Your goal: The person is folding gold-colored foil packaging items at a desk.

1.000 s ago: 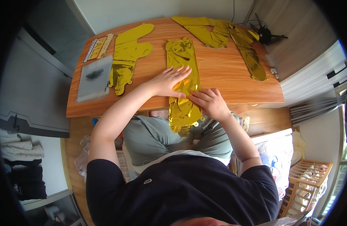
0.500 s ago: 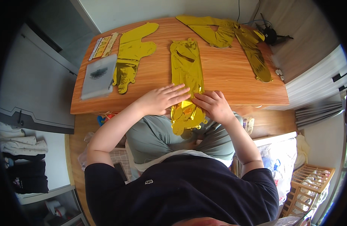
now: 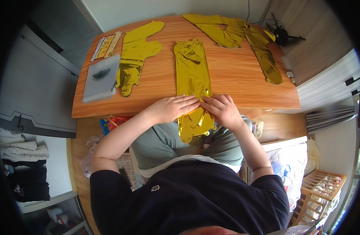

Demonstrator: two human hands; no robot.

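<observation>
A flat, uninflated gold foil balloon (image 3: 190, 74) lies lengthwise in the middle of the table, its creased near end hanging over the front edge above my lap. My left hand (image 3: 173, 107) rests palm down across it near that edge, fingers stretched out. From the other side my right hand (image 3: 223, 110) lays its extended fingers on the foil, their tips close to those of the left. What the thumbs do beneath is hidden. Another flat gold foil balloon (image 3: 137, 49) is on the left of the table. More gold foil (image 3: 223, 33) is spread at the back right.
On the wooden table (image 3: 242, 92), a clear plastic pouch (image 3: 101, 80) lies at the left, below some printed strips (image 3: 105, 46). A black device with cables (image 3: 281, 36) stands in the back right corner. A wooden rack (image 3: 321, 192) is on the floor at the right.
My left hand has slid toward the table's front edge and flattened, its fingertips nearing my right hand. The right hand stays nearly in place. The overhanging foil has shifted slightly.
</observation>
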